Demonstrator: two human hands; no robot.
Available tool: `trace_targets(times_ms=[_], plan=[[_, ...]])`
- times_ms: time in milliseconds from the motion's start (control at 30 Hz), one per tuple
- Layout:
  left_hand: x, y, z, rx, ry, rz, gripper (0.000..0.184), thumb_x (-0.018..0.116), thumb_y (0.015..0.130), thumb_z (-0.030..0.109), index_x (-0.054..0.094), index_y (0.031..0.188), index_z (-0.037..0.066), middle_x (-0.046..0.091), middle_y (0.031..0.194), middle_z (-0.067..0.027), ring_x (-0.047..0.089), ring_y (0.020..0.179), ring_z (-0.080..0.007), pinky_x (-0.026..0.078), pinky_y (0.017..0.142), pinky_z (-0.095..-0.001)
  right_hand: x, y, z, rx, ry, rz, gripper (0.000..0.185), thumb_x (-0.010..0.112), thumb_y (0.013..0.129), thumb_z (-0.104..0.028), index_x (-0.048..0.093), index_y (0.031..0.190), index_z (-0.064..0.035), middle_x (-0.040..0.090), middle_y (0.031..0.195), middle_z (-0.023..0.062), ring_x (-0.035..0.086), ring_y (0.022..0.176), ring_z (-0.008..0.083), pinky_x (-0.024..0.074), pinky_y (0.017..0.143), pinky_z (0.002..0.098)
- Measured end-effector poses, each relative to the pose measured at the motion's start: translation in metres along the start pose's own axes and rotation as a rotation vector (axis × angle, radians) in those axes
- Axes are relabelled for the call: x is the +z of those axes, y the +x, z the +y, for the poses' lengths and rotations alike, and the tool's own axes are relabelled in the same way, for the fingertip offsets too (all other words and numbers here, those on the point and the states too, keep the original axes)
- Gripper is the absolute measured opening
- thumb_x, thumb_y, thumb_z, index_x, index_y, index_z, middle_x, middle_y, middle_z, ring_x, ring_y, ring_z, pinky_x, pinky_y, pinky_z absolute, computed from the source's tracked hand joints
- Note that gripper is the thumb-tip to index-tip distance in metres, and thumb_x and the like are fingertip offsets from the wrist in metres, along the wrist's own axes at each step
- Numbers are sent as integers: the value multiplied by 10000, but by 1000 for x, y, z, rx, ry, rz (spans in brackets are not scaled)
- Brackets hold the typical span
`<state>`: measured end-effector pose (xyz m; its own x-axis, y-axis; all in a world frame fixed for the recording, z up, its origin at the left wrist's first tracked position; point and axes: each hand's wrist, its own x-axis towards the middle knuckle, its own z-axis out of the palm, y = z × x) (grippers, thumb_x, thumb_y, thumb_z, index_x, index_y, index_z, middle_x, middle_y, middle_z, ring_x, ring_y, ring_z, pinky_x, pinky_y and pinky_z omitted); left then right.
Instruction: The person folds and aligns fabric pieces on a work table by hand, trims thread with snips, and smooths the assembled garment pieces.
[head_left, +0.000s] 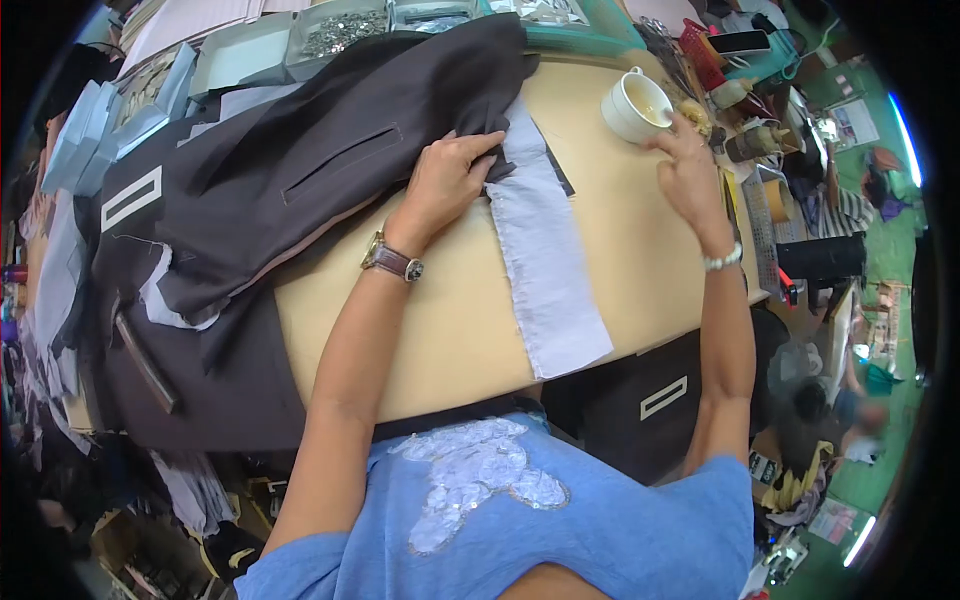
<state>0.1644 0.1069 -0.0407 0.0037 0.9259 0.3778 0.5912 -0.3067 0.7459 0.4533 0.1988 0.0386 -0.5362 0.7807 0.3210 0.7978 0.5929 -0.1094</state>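
Note:
My left hand [450, 180] rests on the edge of the dark garment piece [340, 150], thumb and forefinger close together at the cloth; whatever lies between them is too small to make out. Beneath that edge, a pale grey-blue fabric strip [550, 270] runs down the tan tabletop [440, 330]. My right hand [688, 165] is at the near right rim of a white cup [637, 108] holding a yellowish substance. Its fingertips are at or inside the rim, and it is unclear what they hold. A stitched slit line shows on the garment.
Boxes of small metal parts [343, 35] line the far edge. A dark tool [147, 362] lies on dark cloth at left. Bottles [755, 143], a tape roll [778, 200] and a phone [738, 43] are at the right. A blurred person [860, 415] is at far right.

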Motion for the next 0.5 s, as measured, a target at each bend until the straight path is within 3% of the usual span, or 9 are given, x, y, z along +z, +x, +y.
trace_targets(times_ms=[33, 100, 167, 500], plan=[[0, 0, 1, 1, -9, 6, 303, 597, 833, 54, 634, 1134, 57, 645, 1061, -168, 631, 961, -331, 371, 1044, -438, 3, -7, -21, -28, 226, 27, 352, 460, 669, 74, 681, 908, -61, 563, 1180, 158, 530, 1116, 313, 413, 961, 415], [2, -1, -1, 17, -10, 23, 306, 598, 829, 52, 636, 1132, 61, 645, 1060, -167, 630, 959, -334, 374, 1040, -443, 2, -21, -72, -29, 696, -166, 375, 411, 648, 102, 671, 891, -17, 597, 1057, 150, 580, 1002, 296, 444, 915, 316], [2, -2, 0, 11, 16, 16, 307, 601, 827, 52, 637, 1131, 62, 647, 1058, -164, 632, 958, -333, 378, 1037, -444, 17, -34, -99, -78, 830, -335, 401, 395, 651, 114, 680, 900, -18, 601, 1025, 144, 582, 989, 277, 439, 924, 337], [2, -1, -2, 42, 44, 30, 291, 604, 828, 71, 649, 1115, 58, 653, 1049, -162, 628, 972, -333, 406, 1007, -434, 64, -40, -125, -132, 688, -197, 447, 421, 704, 114, 713, 976, -88, 586, 1050, 122, 548, 1007, 293, 427, 893, 361]])
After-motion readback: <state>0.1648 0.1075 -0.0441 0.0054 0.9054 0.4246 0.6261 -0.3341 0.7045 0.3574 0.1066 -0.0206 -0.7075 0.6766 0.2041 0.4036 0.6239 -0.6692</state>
